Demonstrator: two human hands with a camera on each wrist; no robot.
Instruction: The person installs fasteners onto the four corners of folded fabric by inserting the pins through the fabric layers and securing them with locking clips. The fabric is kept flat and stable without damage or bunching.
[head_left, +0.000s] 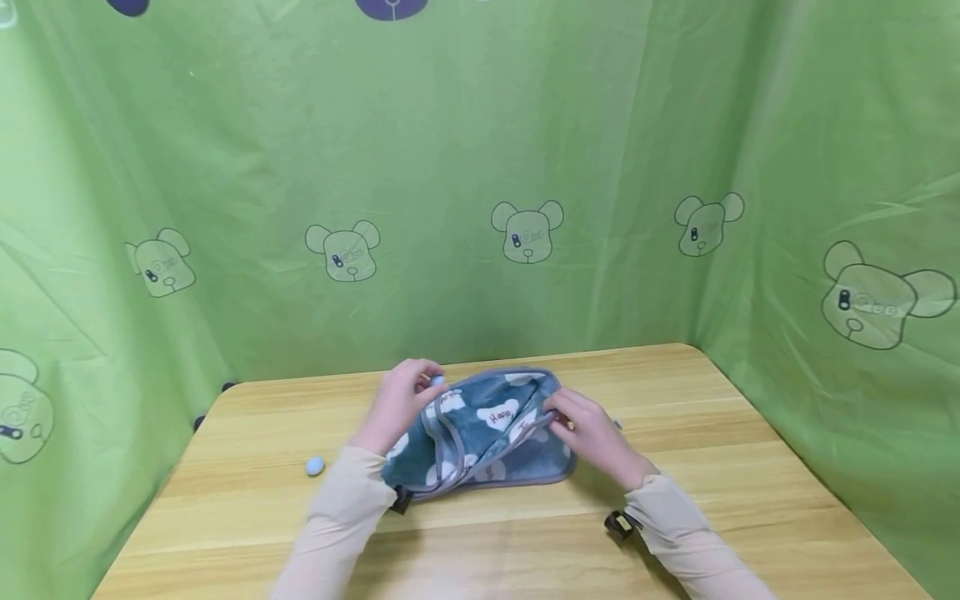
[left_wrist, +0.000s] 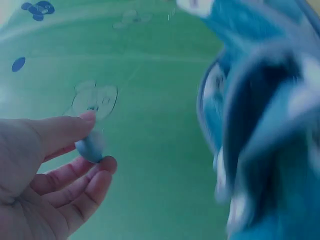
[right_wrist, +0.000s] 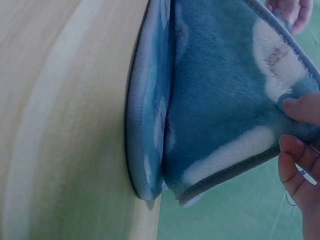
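A teal plush cloth (head_left: 487, 425) with white bear-head patches and a grey-blue bound edge lies folded and rumpled on the table. My left hand (head_left: 401, 400) is over its left far side and pinches a small light-blue ball (left_wrist: 91, 147) between thumb and fingertips. At the cloth's right side, my right hand (head_left: 596, 433) pinches a bound edge between thumb and fingers, lifting that flap. The right wrist view shows the raised flap (right_wrist: 220, 95) standing off the layer below. A second light-blue ball (head_left: 315, 466) rests on the table, left of the cloth.
The wooden table (head_left: 720, 492) has rounded far corners. Green curtains (head_left: 465, 292) with bear-head prints hang behind it and on both sides. A small light-blue thing (head_left: 617, 423) shows just past my right hand, mostly hidden. Black wrist mounts (head_left: 621, 525) stick out beside the sleeves.
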